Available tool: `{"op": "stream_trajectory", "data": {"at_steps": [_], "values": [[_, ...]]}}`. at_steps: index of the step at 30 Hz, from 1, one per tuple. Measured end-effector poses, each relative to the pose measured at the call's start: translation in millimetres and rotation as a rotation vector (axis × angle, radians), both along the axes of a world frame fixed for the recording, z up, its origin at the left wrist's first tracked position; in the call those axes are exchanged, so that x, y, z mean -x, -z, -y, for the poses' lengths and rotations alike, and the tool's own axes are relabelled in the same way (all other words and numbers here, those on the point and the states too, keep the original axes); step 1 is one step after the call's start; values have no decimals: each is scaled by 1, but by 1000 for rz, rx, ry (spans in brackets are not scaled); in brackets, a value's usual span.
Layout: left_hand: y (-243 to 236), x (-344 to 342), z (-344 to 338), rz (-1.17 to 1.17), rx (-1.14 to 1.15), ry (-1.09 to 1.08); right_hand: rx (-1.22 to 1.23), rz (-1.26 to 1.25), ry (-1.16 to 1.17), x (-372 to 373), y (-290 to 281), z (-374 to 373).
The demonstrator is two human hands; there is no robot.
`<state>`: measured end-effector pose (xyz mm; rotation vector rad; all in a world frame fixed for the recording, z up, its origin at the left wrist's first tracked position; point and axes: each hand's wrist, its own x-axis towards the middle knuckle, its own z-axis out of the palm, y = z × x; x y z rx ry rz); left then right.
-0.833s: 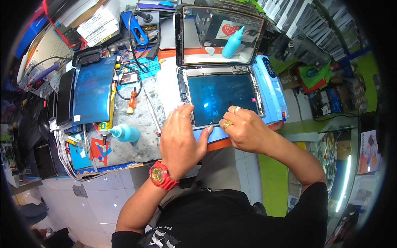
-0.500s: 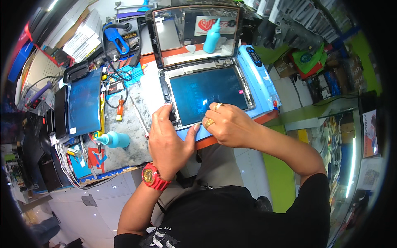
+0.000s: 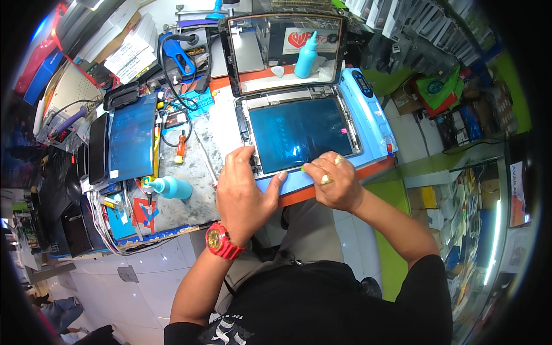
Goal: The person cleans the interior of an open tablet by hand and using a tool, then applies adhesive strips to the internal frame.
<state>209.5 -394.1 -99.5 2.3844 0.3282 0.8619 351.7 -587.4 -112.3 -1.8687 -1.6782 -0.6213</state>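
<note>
An opened tablet (image 3: 299, 137) with a dark blue screen lies on a light blue machine (image 3: 361, 123). Behind it stands its raised, see-through front glass (image 3: 261, 54) in a dark frame. My left hand (image 3: 244, 187), a red watch at its wrist, lies at the tablet's near left corner, fingers extended and thumb apart along the near edge. Closed in a pinch, my right hand (image 3: 336, 183) is at the near edge right of centre, with rings on its fingers. A small green tip (image 3: 303, 168) pokes from the pinch; the rest of that thing is hidden.
Left of the tablet are a light blue squeeze bottle (image 3: 173, 187), an orange-handled screwdriver (image 3: 181, 148) and a dark blue panel (image 3: 132, 138). Another squeeze bottle (image 3: 306, 57) shows through the raised glass. A glass display case (image 3: 460, 213) stands at right.
The whole view has shifted, moving the scene slightly right. My right hand has slid right along the tablet's near edge, and the green tip now shows. My left hand keeps its place at the corner.
</note>
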Motion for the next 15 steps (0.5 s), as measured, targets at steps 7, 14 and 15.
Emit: {"op": "stream_trajectory", "data": {"at_steps": [7, 14, 15], "values": [[3, 0, -1, -12, -42, 12, 105, 58, 167, 7, -9, 16], [-2, 2, 2, -63, 26, 25, 230, 39, 209, 2, -29, 33], [-1, 2, 2, -50, 5, 20, 223, 41, 230, 6, -35, 30]]}}
